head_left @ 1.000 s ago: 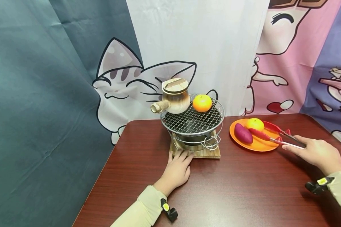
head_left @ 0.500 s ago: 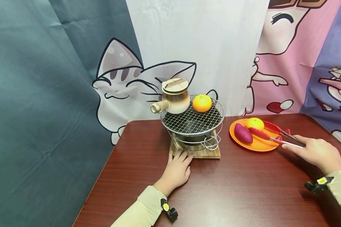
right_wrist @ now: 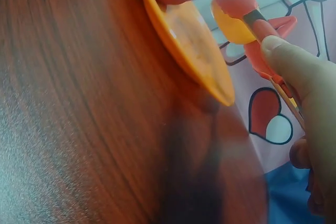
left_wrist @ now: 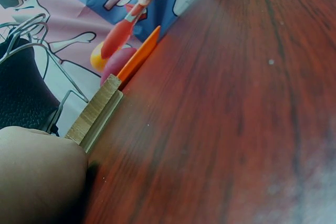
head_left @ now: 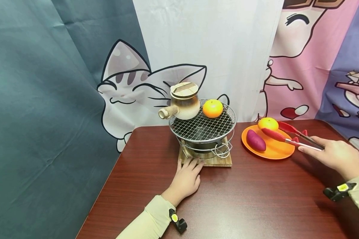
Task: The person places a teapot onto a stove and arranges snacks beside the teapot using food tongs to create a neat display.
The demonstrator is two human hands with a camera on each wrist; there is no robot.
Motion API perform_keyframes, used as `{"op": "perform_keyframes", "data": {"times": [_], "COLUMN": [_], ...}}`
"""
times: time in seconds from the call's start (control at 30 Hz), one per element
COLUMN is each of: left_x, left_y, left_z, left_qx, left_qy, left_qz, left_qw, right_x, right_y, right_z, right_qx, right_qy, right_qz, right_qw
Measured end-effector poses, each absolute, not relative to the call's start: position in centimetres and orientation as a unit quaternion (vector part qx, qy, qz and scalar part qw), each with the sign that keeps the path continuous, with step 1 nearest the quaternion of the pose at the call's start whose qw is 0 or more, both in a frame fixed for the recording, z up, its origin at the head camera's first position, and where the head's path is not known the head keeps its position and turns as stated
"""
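Observation:
My right hand [head_left: 339, 156] grips a pair of red-tipped tongs [head_left: 299, 142] at the right of the head view. Between the tong tips sits a mandarin orange [head_left: 268, 124], lifted above the orange plate [head_left: 279, 151]. On that plate lies a purple sweet potato [head_left: 256, 140]. In the right wrist view the mandarin [right_wrist: 232, 27] shows apart from the plate [right_wrist: 184, 51]. My left hand [head_left: 183, 182] rests its spread fingers on the front edge of the wooden board [head_left: 218, 162] under the grill.
A round wire grill [head_left: 203, 131] stands on the board. It carries a lidded clay pot [head_left: 186, 108] with a side handle [head_left: 168, 112], and another mandarin [head_left: 212, 109]. Behind the table [head_left: 242, 205] hangs a printed curtain [head_left: 227, 49].
The tongs and the mandarin between them have risen off the plate, as my right hand moved slightly up and to the right. My left hand has stayed in place.

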State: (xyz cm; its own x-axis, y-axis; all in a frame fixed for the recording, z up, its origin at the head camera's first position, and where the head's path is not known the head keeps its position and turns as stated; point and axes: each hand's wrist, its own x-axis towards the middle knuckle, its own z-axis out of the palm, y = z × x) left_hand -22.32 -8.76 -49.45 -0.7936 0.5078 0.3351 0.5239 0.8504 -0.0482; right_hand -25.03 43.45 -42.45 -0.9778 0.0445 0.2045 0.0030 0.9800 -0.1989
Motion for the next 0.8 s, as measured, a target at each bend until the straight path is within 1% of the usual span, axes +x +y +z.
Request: {"op": "perform_keyframes", "data": {"times": [0.27, 0.5, 0.8], "left_x": [-22.4, -22.4, -22.3], "left_y": [-8.8, -8.8, -8.8], "left_z": [-49.6, -49.8, -49.6], "left_qx": [-0.273, -0.272, -0.272], "left_qy": [-0.946, -0.947, -0.947], "left_qz": [-0.02, -0.019, -0.02], "left_qw": [0.173, 0.172, 0.17], "right_x": [-24.8, -24.5, -24.3], "right_y": [42.8, 42.0, 41.3], "right_z": [-41.3, -40.4, -39.0], "right_qx": [0.007, 0.016, 0.007], "right_qy": [-0.987, -0.983, -0.983], "right_qz": [0.108, 0.109, 0.116], "right_qw": [0.12, 0.148, 0.139]}}
